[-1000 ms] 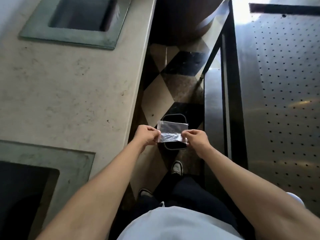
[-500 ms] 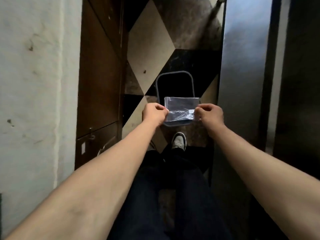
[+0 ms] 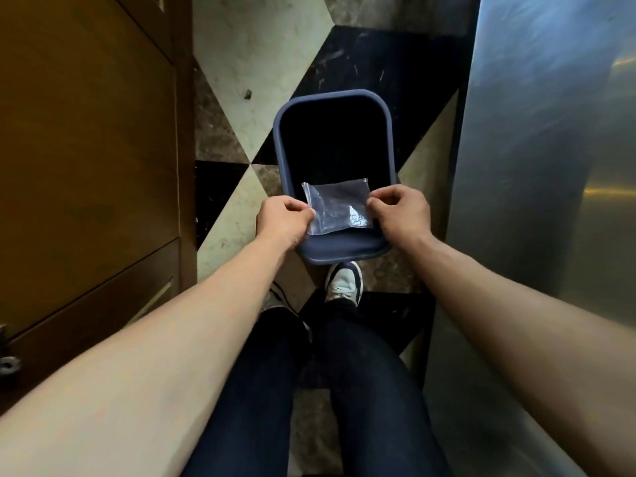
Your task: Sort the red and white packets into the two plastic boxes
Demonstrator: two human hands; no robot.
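Observation:
A small clear plastic bag is stretched flat between my two hands. My left hand pinches its left edge and my right hand pinches its right edge. The bag hangs over the near part of a dark blue plastic bin that stands on the floor below; the bin's inside is dark and I cannot see what it holds. No red or white packets and no plastic boxes are in view.
Brown wooden cabinet doors rise on the left and a steel cabinet side on the right, leaving a narrow aisle of diamond-patterned floor tiles. My legs and shoes stand just behind the bin.
The view has dropped from the countertop to the floor aisle. The bin now looks larger and closer, and both hands with the clear bag are lower, right over its near rim.

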